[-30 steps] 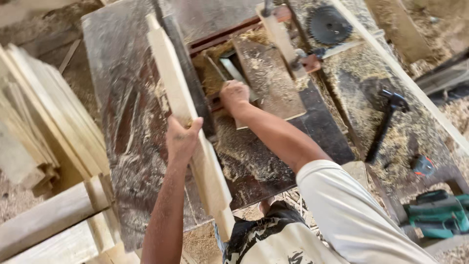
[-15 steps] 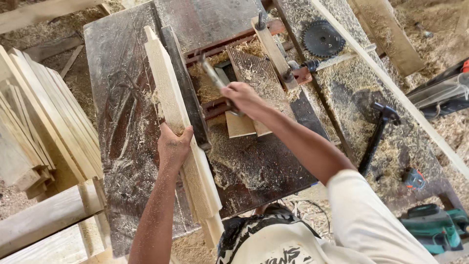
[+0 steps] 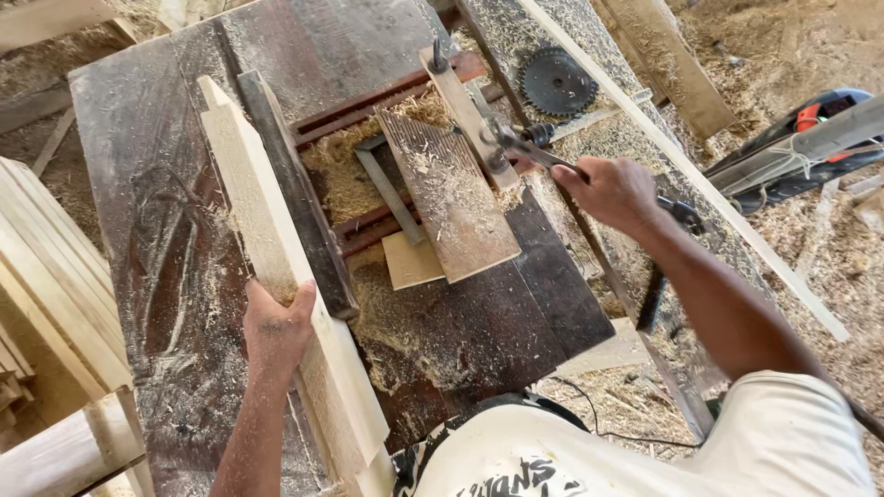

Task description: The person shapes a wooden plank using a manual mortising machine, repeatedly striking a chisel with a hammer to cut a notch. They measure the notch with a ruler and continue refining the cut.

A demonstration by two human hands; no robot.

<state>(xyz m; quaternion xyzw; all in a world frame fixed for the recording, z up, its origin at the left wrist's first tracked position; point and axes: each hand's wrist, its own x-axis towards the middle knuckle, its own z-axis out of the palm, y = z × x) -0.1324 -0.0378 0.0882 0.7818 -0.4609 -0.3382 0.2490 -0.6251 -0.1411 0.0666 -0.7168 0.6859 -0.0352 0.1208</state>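
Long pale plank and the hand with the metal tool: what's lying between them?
In the head view, a dark strip, sawdust and a sawdust-covered board lie between plank and right hand.

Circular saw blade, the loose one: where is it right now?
Head view, upper right: the circular saw blade lies flat in sawdust on the bench, just beyond the right hand, beside the long thin strip.

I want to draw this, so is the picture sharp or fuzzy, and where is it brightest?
Head view: mostly sharp; the left hand on the pale wooden plank shows crisply, and so does the sawdust. The right hand at the metal handle looks slightly soft. Daylight is brightest on the plank and the white shirt; the dark table top shows a dull sheen. Straight edges lean outward, wide-lens style.
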